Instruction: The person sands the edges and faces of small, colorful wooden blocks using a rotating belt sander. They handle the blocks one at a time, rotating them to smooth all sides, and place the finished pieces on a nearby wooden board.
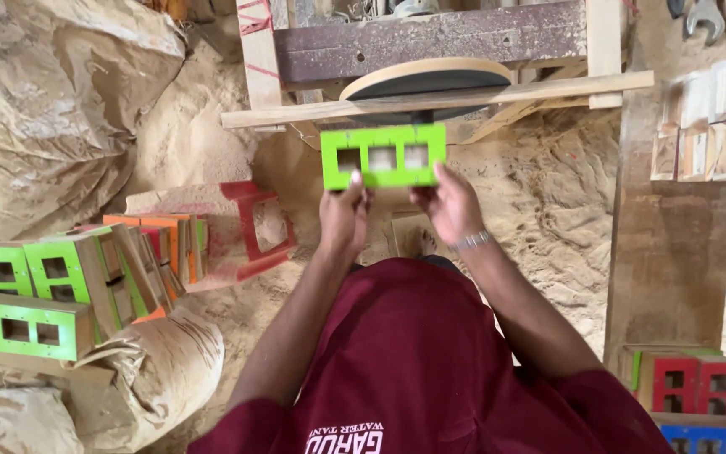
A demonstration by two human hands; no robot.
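Now holding green three-window wooden frame (384, 155) up by its lower edge, left hand (343, 217) and right hand (449, 204) both pinched shut on it, just below sanding disc (427, 79); next probably pressing an edge squarely to the disc.

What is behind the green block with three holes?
Behind the green block, held by the left hand and right hand, a round sanding disc and a wooden rail show above it. The block covers the disc's lower part. Pale sawdust shows through the holes.
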